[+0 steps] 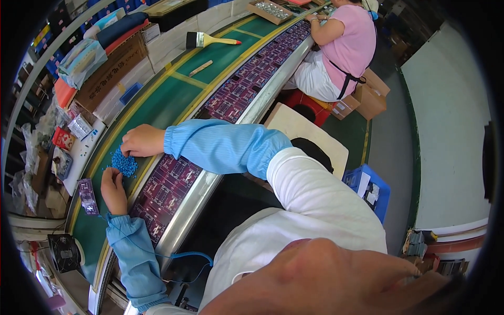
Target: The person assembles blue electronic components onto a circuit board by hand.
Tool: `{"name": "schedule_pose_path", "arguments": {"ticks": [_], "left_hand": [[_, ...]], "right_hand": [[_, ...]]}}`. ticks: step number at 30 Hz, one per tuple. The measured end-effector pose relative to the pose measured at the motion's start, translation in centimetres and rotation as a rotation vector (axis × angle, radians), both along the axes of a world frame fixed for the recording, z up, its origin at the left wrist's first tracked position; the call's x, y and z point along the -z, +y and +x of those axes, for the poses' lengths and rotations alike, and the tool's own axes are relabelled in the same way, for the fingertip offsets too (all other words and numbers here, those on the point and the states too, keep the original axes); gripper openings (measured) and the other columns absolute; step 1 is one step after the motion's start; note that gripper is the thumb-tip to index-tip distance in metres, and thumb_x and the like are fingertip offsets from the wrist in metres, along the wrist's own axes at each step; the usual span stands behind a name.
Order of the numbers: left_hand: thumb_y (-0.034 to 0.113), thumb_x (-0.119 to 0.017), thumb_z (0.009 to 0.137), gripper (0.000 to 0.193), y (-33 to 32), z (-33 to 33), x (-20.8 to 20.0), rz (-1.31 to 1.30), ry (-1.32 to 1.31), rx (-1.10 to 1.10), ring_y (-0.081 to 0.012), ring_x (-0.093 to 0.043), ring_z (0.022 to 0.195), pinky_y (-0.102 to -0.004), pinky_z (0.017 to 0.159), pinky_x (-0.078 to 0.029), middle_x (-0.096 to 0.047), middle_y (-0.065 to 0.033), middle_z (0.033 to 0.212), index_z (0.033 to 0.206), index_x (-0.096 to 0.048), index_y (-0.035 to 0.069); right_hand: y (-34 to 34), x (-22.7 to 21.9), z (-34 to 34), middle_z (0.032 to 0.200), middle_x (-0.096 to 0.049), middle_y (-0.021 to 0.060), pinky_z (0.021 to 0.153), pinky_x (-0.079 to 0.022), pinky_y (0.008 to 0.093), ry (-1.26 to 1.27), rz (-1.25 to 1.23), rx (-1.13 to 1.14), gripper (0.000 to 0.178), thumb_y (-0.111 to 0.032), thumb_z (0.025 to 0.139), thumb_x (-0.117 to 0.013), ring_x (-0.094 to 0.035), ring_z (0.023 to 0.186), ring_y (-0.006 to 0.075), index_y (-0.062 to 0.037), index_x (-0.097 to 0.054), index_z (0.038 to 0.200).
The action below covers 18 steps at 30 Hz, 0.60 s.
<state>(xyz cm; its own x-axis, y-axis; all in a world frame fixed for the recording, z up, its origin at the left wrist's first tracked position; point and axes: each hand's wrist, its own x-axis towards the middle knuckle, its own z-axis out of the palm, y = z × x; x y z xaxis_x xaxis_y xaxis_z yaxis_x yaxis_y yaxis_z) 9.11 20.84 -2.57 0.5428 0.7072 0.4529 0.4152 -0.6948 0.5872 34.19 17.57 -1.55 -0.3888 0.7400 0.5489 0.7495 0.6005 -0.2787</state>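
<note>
A heap of tiny blue electronic components (124, 164) lies on the green work surface (149, 107). At the heap's far edge is my right hand (143, 140), its fingertips drawn together and touching the pieces; what they hold is too small to name. My left hand (113, 191) is beside the near side of the heap with curled fingers, and their contents are hidden. Blue sleeves cover both forearms, and a blue coiled cord runs from my left wrist. Rows of purple circuit boards (167, 191) fill the track under my right forearm. A separate purple board (88, 197) lies left of my left hand.
Farther along the bench are a wide brush (212, 40) and a short wooden stick (201, 68). A co-worker in a pink top (350, 44) sits by the track at the far end. A small black fan (64, 252) stands at the left; a blue crate (379, 197) is behind me.
</note>
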Motion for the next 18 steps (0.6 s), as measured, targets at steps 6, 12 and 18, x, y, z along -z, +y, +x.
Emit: {"name": "schedule_pose_path", "arguments": {"ticks": [6,12,18], "left_hand": [[-0.006,-0.064,0.092,0.009,0.2,0.3,0.1,-0.009,-0.042,-0.014,-0.0252,-0.059,0.078,-0.0348,0.075,-0.05,-0.059,-0.0151,0.088,0.097,-0.058,-0.002],[-0.004,-0.065,0.092,0.008,-0.4,0.0,-0.3,-0.06,-0.037,-0.051,-0.0248,-0.058,0.076,-0.0347,0.074,-0.05,-0.058,-0.0151,0.085,0.094,-0.058,-0.002],[0.0,-0.066,0.092,0.007,-0.8,-0.1,-1.0,-0.043,-0.037,-0.076,-0.0281,-0.066,0.081,-0.036,0.078,-0.052,-0.065,-0.0169,0.087,0.099,-0.064,-0.001]], "right_hand": [[0.0,-0.2,0.4,0.091,-0.066,0.0012,0.073,-0.054,0.0428,0.036,0.006,0.004,0.004,-0.019,0.091,-0.067,-0.068,0.09,0.0253,-0.0189,-0.07,0.093],[0.0,-0.1,0.1,0.092,-0.065,0.0047,0.072,-0.053,0.0453,0.115,-0.014,0.048,0.005,-0.022,0.093,-0.065,-0.067,0.087,0.0287,-0.0177,-0.068,0.094],[0.1,0.1,0.2,0.097,-0.067,0.0058,0.076,-0.055,0.0423,0.124,-0.01,0.017,0.009,-0.023,0.095,-0.064,-0.068,0.09,0.0298,-0.0169,-0.07,0.097]]}}
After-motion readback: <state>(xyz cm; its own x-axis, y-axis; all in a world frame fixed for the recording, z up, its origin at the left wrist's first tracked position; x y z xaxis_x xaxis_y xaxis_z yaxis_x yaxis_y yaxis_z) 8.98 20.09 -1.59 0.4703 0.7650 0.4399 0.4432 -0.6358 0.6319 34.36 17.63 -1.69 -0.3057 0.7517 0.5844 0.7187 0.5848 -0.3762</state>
